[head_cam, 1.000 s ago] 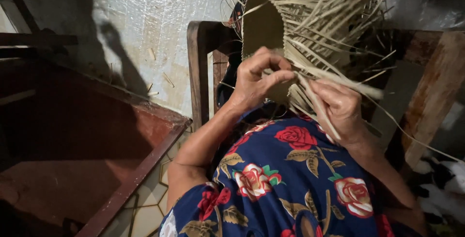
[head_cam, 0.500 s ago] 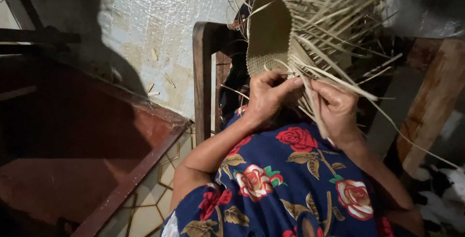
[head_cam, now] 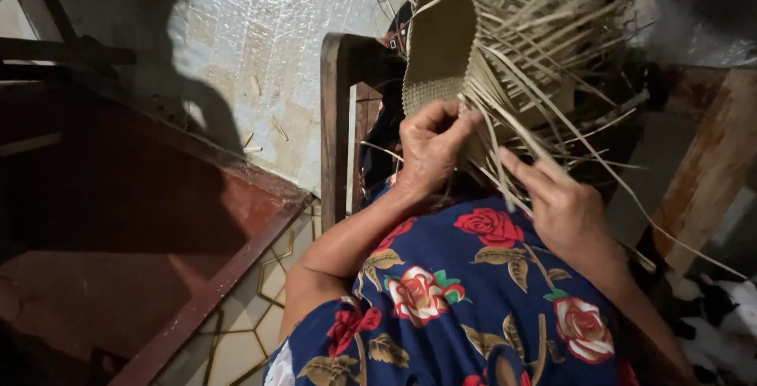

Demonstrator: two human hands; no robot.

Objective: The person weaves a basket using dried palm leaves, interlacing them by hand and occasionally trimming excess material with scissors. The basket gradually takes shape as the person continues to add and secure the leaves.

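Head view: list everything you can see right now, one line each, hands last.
woven straw piece: one, tan, top centre, partly woven
loose straw strands: many, pale tan, fanning from the woven edge
wooden chair: one, dark brown, behind the work
floral garment: one, navy with red roses, over the lap
plastered wall: one, whitish, upper left
red ledge: one, dark red, left
tiled floor: pale, patterned, bottom left
left hand: pinching strands at the woven edge
right hand: fingers among the loose strands
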